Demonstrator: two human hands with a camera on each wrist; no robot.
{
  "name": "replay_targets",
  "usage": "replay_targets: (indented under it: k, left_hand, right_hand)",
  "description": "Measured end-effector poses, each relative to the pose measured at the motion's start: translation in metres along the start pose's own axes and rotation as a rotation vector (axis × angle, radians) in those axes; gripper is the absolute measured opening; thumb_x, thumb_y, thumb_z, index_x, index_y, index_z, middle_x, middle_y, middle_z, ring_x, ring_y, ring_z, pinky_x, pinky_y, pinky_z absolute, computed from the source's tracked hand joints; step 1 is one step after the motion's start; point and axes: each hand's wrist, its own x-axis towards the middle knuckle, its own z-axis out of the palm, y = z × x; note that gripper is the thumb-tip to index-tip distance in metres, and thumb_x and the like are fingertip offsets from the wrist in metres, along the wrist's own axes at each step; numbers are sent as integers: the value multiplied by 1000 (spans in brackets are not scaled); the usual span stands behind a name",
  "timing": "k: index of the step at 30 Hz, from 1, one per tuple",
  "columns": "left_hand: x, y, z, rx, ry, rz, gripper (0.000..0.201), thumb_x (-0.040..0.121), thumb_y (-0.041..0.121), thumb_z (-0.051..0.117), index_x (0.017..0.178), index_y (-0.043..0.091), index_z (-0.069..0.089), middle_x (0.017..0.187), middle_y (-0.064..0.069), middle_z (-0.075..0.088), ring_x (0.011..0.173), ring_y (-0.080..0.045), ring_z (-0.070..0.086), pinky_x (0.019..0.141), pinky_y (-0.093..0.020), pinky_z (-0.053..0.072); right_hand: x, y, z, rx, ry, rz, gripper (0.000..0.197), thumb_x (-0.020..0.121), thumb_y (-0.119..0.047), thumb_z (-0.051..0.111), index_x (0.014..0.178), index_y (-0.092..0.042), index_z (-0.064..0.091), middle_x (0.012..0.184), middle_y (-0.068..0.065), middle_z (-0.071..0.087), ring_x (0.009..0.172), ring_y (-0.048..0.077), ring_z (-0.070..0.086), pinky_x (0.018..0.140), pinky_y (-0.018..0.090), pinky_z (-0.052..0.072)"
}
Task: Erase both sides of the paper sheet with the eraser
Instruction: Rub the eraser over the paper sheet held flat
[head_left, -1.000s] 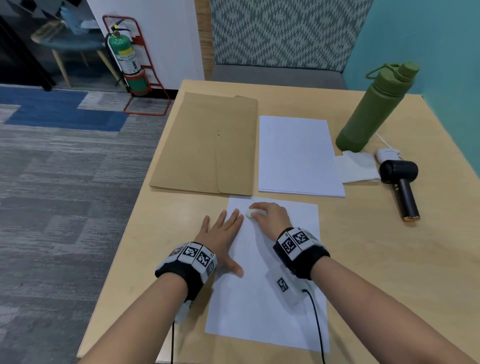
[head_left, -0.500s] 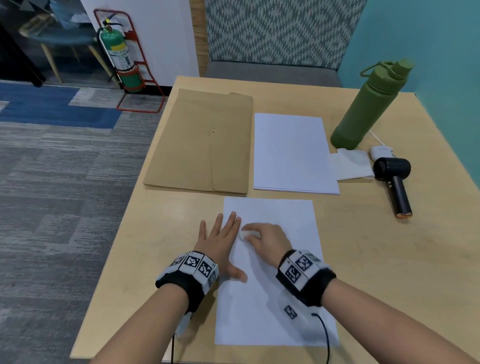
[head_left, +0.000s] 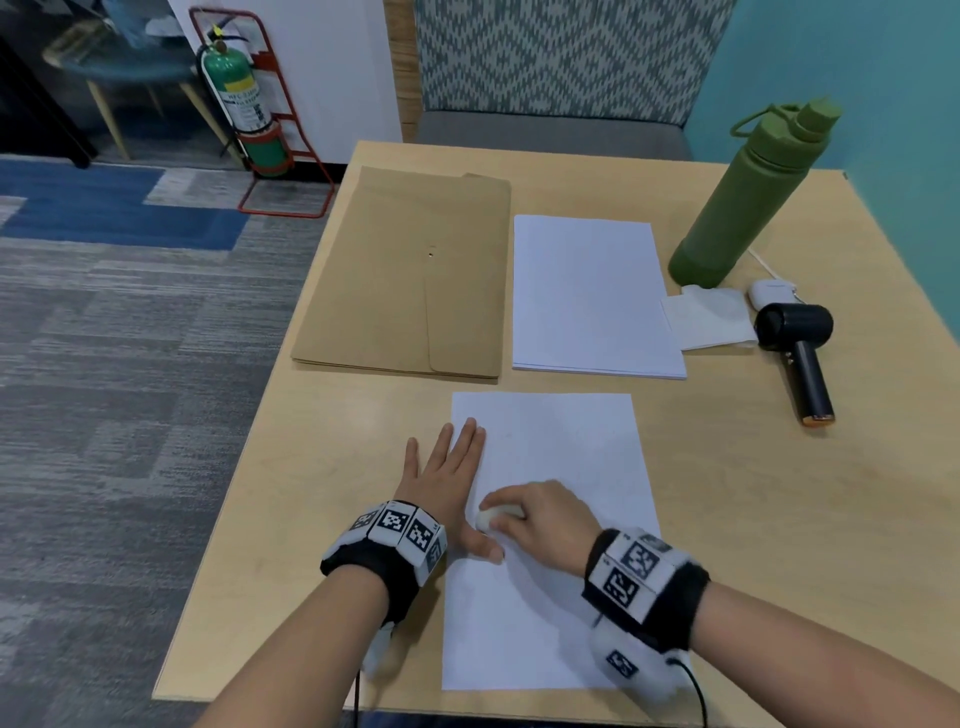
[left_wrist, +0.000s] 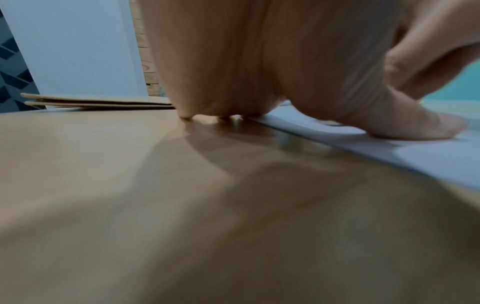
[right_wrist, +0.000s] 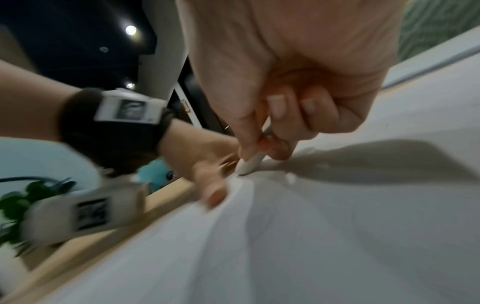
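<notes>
Eraser (head_left: 491, 518) pinched in my right hand (head_left: 540, 519), tip on the sheet (head_left: 566, 457) near its left edge; left hand (head_left: 447, 480) flat, fingers straight, pinning that edge to the surface (head_left: 779, 519); paper puckers by my thumb, so short, light strokes away from it seem safest.

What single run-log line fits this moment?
right hand: pinches small white eraser | left hand: flat on white paper sheet | rubbing near left edge

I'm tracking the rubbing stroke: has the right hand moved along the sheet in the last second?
Yes. The right hand, gripping the eraser, has come toward the person along the paper sheet, from beside the left hand's fingertips to its thumb.
</notes>
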Motion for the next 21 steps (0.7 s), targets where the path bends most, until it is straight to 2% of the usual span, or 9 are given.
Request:
replay_targets:
  k: [2, 5, 6, 11, 13, 17, 19, 21]
  left_hand:
    - [0, 0, 0, 4, -4, -3, 137, 62, 71, 65, 143, 15, -30, 151, 2, -35, 140, -21, -30, 109, -54, -18]
    - [-1, 1, -1, 15, -9, -8, 136, 62, 72, 65, 143, 15, -30, 151, 2, -35, 140, -21, -29, 110, -54, -16]
    - [-1, 1, -1, 18, -10, -9, 136, 63, 72, 65, 143, 15, -30, 151, 2, -35, 140, -21, -29, 110, -54, -16]
    - [-2, 4, -2, 9, -13, -20, 136, 63, 70, 67, 143, 15, -30, 151, 2, -35, 140, -22, -29, 109, -54, -18]
    - [-1, 4, -2, 6, -22, -22, 136, 64, 69, 67, 142, 15, -30, 151, 2, -36, 140, -22, -29, 109, -55, -17]
    - [0, 4, -3, 22, -31, -32, 135, 65, 67, 67, 142, 15, -32, 150, 2, -36, 140, -22, -29, 111, -56, -15]
    - [0, 4, -3, 15, -37, -31, 136, 65, 68, 67, 141, 15, -32, 150, 2, -37, 140, -22, -30, 111, -56, -16]
    - [1, 4, -3, 9, -43, -28, 137, 64, 69, 67, 141, 15, -32, 149, 3, -38, 140, -22, -30, 110, -56, -17]
  right_hand:
    - [16, 1, -13, 1, 58, 29, 26, 87, -31, 54, 110, -30, 64, 121, -2, 65, 114, 18, 57, 97, 30, 44]
    - [29, 0, -23, 86, 253, 100, 26, 88, -30, 52, 112, -27, 63, 122, 0, 64, 115, 20, 56, 96, 30, 43]
    - [24, -1, -19, 93, 255, 99, 27, 89, -29, 51, 113, -26, 62, 121, 0, 64, 115, 20, 56, 96, 30, 43]
    - [-12, 3, 6, 14, 12, 27, 28, 87, -28, 51, 112, -28, 63, 121, -2, 64, 114, 16, 57, 97, 29, 44]
    - [2, 2, -6, 1, 38, 38, 27, 87, -30, 53, 111, -29, 64, 123, -4, 64, 115, 16, 55, 96, 28, 42]
    - [17, -1, -16, 78, 252, 107, 27, 89, -30, 52, 113, -27, 63, 123, -1, 63, 116, 19, 55, 96, 30, 43]
    - [1, 0, -3, 76, 213, 84, 28, 90, -30, 51, 115, -27, 62, 122, -2, 64, 116, 18, 56, 96, 30, 44]
    - [-16, 0, 8, 43, 112, 47, 28, 90, -30, 50, 115, -28, 61, 121, -3, 65, 114, 16, 57, 94, 28, 44]
